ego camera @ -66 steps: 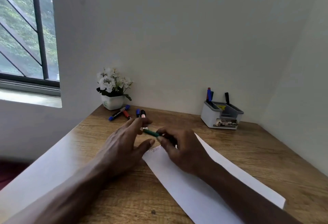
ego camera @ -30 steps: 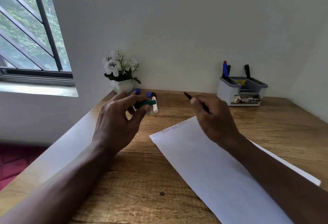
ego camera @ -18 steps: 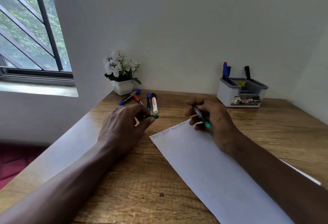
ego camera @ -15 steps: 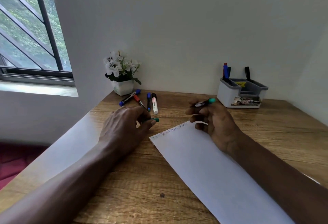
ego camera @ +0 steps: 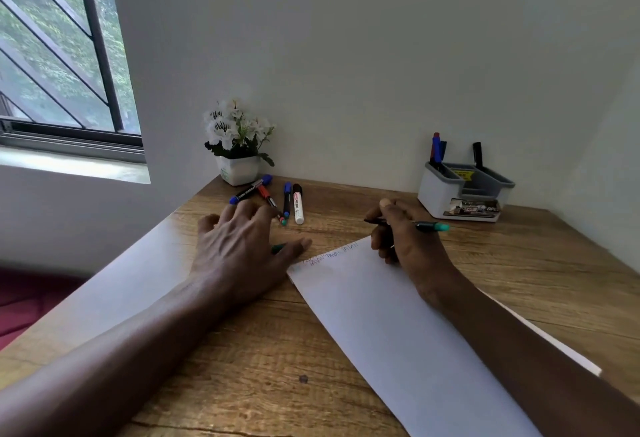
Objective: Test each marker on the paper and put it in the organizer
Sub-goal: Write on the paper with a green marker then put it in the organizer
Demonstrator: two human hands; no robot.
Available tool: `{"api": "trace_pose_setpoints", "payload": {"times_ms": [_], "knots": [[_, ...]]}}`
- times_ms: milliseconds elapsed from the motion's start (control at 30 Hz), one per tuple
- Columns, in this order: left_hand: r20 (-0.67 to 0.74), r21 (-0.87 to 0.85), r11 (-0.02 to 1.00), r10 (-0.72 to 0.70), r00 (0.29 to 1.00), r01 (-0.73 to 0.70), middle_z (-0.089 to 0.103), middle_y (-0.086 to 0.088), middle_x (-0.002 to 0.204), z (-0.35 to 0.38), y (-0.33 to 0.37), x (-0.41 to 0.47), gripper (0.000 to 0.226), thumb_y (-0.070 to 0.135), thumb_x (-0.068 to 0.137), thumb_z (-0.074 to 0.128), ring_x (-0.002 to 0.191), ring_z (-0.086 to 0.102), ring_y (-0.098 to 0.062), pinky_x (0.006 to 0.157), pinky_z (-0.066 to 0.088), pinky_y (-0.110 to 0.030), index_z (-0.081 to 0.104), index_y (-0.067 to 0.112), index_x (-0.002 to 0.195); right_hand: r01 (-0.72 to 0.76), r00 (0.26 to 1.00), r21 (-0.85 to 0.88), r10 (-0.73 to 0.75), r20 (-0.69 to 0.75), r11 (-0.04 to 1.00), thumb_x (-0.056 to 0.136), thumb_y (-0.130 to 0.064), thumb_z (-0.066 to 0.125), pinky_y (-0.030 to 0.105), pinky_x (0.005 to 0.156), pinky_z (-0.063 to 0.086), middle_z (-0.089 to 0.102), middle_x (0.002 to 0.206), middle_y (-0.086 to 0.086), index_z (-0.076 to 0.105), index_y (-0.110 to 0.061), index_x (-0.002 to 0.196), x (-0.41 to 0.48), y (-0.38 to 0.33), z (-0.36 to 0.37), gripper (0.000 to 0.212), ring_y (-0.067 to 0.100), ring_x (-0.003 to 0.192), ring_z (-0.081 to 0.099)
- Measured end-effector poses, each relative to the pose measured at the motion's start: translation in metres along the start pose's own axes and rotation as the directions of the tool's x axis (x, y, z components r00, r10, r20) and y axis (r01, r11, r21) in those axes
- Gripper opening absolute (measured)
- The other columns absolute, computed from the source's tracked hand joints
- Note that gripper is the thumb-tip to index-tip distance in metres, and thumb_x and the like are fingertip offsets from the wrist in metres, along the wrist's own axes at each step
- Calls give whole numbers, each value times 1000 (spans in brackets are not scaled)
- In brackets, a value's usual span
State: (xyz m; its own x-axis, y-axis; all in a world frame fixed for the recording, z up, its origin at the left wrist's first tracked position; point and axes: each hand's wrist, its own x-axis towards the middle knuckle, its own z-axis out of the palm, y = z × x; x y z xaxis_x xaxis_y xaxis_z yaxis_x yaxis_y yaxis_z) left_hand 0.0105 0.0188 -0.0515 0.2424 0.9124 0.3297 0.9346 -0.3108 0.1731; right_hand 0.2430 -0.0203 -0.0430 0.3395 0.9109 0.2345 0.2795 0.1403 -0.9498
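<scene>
My right hand grips an uncapped green marker just above the far corner of the white paper. The marker's teal end points right and its tip points left. Small handwriting runs along the paper's top edge. My left hand rests on the table left of the paper, with the green cap tucked between thumb and forefinger. Several loose markers lie beyond its fingertips. The white and grey organizer stands at the back right with a blue marker and black ones in it.
A white pot of white flowers stands in the back left corner against the wall. The wooden table ends at a left edge near my left forearm. Walls close in behind and on the right.
The cap came off the green marker: my left hand took it and sank to the table. My right hand turned the marker in its fingers and now holds it at the paper's top edge.
</scene>
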Motion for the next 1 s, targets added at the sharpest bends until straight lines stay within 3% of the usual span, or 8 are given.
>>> {"api": "trace_pose_setpoints", "payload": {"times_ms": [67,167,367,500,600,800,1000], "knots": [[91,-35,997,-70,993,73,34,-3,161,-2,1,0,111,100,69,14,146,35,-27,118,23,-54,35,31,153,42,999,-44,-42,4,998,107,-38,45,29,55,45,70,70,9,71,-16,97,0,0,-2,36,17,60,59],[191,-52,991,-111,975,123,21,-5,168,-1,-1,3,129,107,59,9,151,28,-29,123,10,-59,26,25,157,-54,997,5,53,53,999,106,-42,46,25,54,45,72,71,10,73,-8,94,1,0,-3,46,16,62,61],[253,-16,996,-85,964,92,21,-2,168,7,-9,9,139,109,49,13,153,24,-23,124,10,-59,22,24,158,-116,986,16,113,122,993,102,-20,51,23,54,49,75,70,12,75,-4,96,7,2,-5,29,16,60,63],[255,-39,995,-82,964,95,23,-2,168,8,-9,10,140,110,45,14,153,25,-23,123,13,-59,24,26,157,-102,989,-23,104,107,995,99,-21,61,23,56,52,76,74,12,78,-4,90,7,3,-9,25,15,62,64],[259,-61,992,-90,962,109,22,-1,168,8,-10,10,143,111,41,15,154,23,-22,123,14,-58,25,28,157,-94,987,-48,99,128,994,94,-11,67,25,59,54,77,75,13,75,-1,92,7,4,-11,13,16,62,66],[270,-74,991,-84,959,108,23,0,168,4,-8,8,126,104,55,30,153,23,-22,123,14,-55,24,31,157,-89,980,-70,100,173,994,82,1,74,27,58,56,76,77,18,70,9,88,9,3,-15,11,19,62,65],[267,-97,990,-70,961,99,30,0,164,3,-9,8,121,104,55,32,151,28,-23,123,17,-55,27,35,155,48,995,-216,-28,93,975,81,-10,74,25,45,42,69,57,9,64,-9,67,8,8,-6,17,16,48,55]]}}
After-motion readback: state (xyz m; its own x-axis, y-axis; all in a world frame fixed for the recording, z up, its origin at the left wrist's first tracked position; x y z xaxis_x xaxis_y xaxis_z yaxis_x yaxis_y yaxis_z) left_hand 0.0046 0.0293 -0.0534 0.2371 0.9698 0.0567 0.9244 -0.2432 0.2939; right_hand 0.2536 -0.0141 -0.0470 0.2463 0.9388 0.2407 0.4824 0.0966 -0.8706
